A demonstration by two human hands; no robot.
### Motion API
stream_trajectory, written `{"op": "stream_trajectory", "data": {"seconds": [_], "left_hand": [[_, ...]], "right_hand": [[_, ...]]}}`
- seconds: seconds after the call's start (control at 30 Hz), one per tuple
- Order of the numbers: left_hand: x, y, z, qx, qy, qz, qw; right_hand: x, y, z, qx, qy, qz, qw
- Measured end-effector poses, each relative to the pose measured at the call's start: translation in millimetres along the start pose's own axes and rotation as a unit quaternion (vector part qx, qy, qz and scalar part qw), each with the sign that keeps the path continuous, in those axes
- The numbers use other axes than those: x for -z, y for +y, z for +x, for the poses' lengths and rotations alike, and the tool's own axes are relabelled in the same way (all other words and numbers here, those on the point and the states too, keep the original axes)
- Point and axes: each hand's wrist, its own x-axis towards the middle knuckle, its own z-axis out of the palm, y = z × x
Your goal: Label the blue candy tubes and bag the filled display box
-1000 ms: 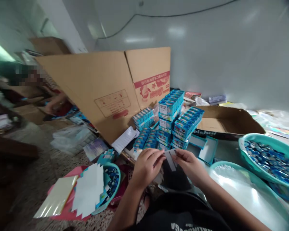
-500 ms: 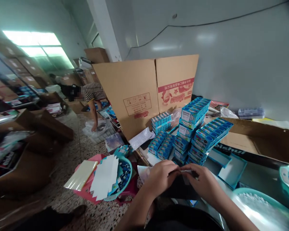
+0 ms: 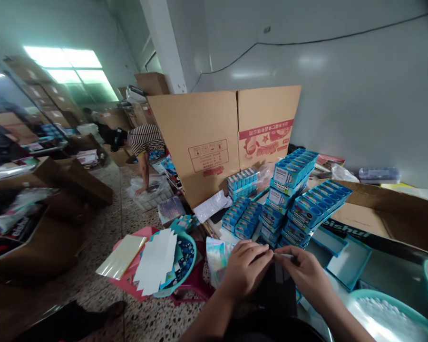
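My left hand [image 3: 244, 273] and my right hand [image 3: 305, 278] meet in front of me, fingertips pinching a small thin white strip [image 3: 284, 256] between them. The strip is mostly hidden by my fingers. Just beyond my hands rise stacks of small blue boxes [image 3: 292, 197], some leaning. A shiny iridescent sheet [image 3: 216, 256] lies to the left of my left hand.
A tall folded cardboard carton [image 3: 221, 137] stands behind the stacks. A teal basket [image 3: 180, 266] with white cards sits on a pink stool at left. Open blue trays [image 3: 347, 261] and a teal basin [image 3: 388, 308] lie at right. Another person [image 3: 139, 142] bends over far left.
The view has swung left and up, so the teal basins slid out to the right. My hands drew closer together, and the strip went from broadly showing to almost hidden.
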Motion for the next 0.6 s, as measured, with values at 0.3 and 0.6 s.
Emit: {"op": "stream_trajectory", "data": {"seconds": [0.3, 0.6], "left_hand": [[-9, 2, -9, 0.006, 0.026, 0.011, 1.000], [-12, 1, -9, -0.007, 0.010, 0.011, 1.000]], "right_hand": [[-3, 13, 1, -0.020, 0.024, 0.046, 0.998], [-3, 24, 6, 0.012, 0.055, 0.040, 0.998]]}}
